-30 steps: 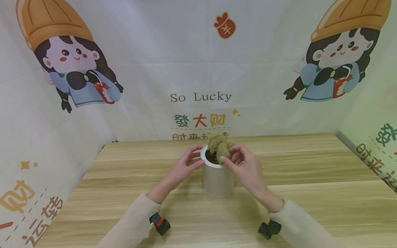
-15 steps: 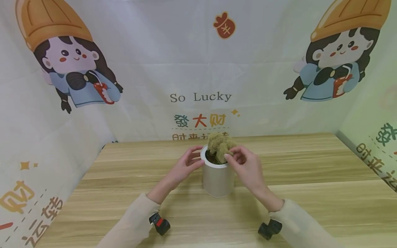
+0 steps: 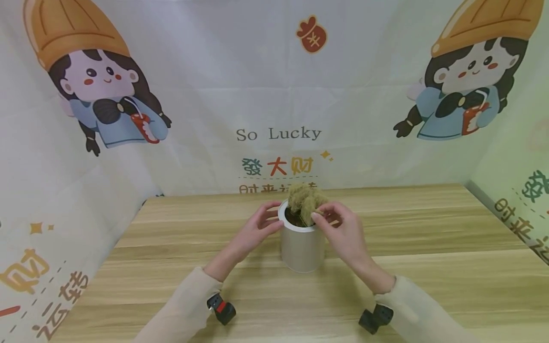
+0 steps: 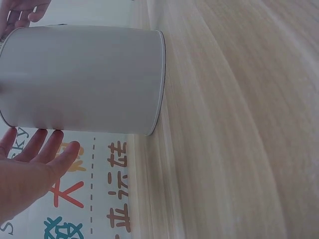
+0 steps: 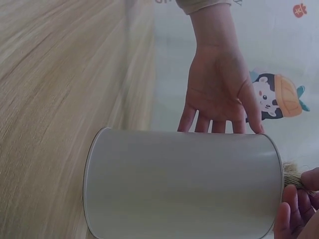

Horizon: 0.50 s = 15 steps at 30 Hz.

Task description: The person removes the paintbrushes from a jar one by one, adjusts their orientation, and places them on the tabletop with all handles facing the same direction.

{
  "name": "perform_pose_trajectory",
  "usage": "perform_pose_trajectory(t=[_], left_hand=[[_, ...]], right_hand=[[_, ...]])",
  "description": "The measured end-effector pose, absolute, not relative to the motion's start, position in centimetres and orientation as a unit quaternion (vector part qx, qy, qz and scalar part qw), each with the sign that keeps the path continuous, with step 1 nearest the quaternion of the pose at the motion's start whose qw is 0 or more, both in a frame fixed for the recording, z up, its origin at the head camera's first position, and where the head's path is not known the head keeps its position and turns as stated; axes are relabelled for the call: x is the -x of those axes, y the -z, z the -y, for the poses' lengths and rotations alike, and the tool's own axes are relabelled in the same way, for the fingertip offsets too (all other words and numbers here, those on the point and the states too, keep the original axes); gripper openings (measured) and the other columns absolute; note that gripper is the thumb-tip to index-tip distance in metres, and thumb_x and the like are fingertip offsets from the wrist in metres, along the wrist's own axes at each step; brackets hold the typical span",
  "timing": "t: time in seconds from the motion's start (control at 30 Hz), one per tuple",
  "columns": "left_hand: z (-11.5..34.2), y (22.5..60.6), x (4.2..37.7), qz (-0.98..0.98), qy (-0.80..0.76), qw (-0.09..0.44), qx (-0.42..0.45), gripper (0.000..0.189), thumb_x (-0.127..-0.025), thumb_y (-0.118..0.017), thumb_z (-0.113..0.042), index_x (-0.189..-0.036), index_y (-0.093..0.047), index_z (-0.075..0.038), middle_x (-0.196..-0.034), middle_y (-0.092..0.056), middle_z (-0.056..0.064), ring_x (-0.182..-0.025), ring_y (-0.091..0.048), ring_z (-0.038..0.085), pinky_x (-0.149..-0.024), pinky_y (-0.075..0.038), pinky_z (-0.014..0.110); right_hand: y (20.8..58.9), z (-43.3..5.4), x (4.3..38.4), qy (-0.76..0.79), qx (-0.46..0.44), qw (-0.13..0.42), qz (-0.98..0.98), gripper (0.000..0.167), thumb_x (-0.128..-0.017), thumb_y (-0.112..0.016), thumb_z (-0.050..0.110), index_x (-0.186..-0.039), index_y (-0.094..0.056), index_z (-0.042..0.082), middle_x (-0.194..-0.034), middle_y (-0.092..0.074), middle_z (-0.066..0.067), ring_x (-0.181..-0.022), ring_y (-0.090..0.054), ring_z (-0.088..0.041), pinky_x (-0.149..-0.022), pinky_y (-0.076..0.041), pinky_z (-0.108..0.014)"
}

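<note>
A pale grey cylindrical pot (image 3: 302,251) with a white rim stands upright on the table. A tan, fuzzy bunch of dried grass (image 3: 300,197) rises out of its dark inside. My left hand (image 3: 253,231) touches the pot's left side near the rim, fingers behind and thumb in front, the palm held away from the wall. With thumb and fingertips, my right hand (image 3: 343,233) pinches the dried grass at the right of the rim. In the right wrist view, straw-like stems (image 5: 293,179) show between those fingers (image 5: 294,206) just past the pot's rim.
The pot rests on a wood-grain table (image 3: 171,238). Behind it hangs a white printed backdrop (image 3: 206,114), which also closes off both sides. A small black camera (image 3: 222,309) is worn on the left wrist, another black camera (image 3: 375,318) on the right.
My right thumb and fingertips have shifted slightly right over the dried grass, baring more of the pot's dark inside. The left hand and the pot have stayed in place.
</note>
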<state>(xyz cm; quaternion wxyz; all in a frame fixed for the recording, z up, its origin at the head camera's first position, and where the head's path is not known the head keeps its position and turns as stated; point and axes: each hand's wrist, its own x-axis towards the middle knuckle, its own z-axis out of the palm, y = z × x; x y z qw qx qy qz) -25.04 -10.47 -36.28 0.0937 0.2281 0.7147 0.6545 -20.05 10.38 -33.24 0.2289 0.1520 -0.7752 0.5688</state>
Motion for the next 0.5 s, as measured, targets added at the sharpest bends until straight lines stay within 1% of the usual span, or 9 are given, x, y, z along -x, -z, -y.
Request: perform_pose_trajectory(t=[0.27,0.5], left_hand=[[10.36,35.91,24.87,-0.712,-0.656,0.096,-0.229,0.049,-0.087,-0.055,-0.010,-0.131,-0.033,-0.007,-0.130,-0.037,0.021,-0.115,-0.041,0.032,-0.093,-0.035,0.041],[10.31,35.95,24.80,-0.712,-0.657,0.094,-0.228,0.049,-0.088,-0.055,-0.009,-0.131,-0.032,-0.006,-0.130,-0.036,0.022,-0.115,-0.040,0.033,-0.093,-0.035,0.044]], right_hand=[[33.47,-10.44,20.18,-0.562,-0.173,0.241,0.772,0.012,-0.081,-0.065,0.015,-0.084,-0.062,0.004,-0.083,-0.060,-0.004,-0.072,-0.057,-0.015,-0.058,-0.050,-0.030],[33.50,-10.29,20.10,-0.570,-0.181,0.238,0.765,0.010,-0.080,-0.065,0.010,-0.084,-0.063,0.002,-0.084,-0.062,-0.006,-0.072,-0.060,-0.016,-0.059,-0.051,-0.027]])
